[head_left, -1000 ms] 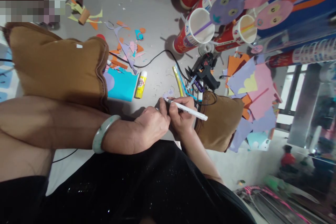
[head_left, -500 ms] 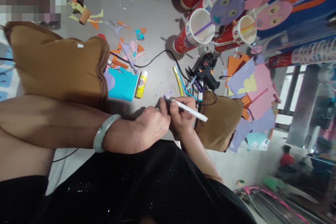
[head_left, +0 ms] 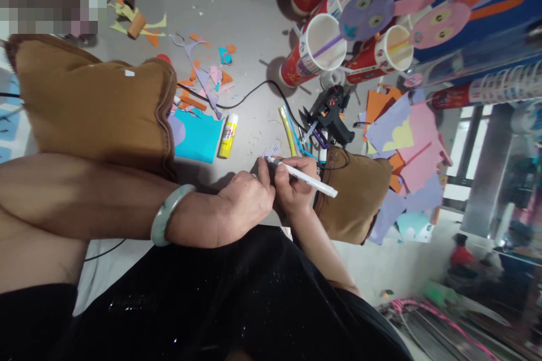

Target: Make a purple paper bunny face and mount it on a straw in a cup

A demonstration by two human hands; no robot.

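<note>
In the head view a small pale purple paper cutout (head_left: 271, 152) lies on the grey table and bears the letters "Hi". My left hand (head_left: 249, 201), its fingers mostly curled, presses the paper's near edge down with the index fingertip. A pale green bangle circles that wrist. Gripped in my right hand (head_left: 295, 183) is a white marker pen (head_left: 311, 179), slanted, with its dark tip at the paper beside the left fingertip. Just left of the hands a yellow glue stick (head_left: 228, 136) lies next to a bright blue sheet of paper (head_left: 198, 136).
A black glue gun (head_left: 332, 118) with its cord lies beyond my right hand. Brown cushions (head_left: 93, 107) flank my arms. Red paper cups (head_left: 312, 51) hold paper animal heads at the back. Paper scraps (head_left: 207, 76) litter the table; coloured sheets (head_left: 417, 158) lie at right.
The marker's tip has shifted slightly right on the paper, and its rear end dips a little lower. More of the paper cutout shows near the tip. My left hand stays put.
</note>
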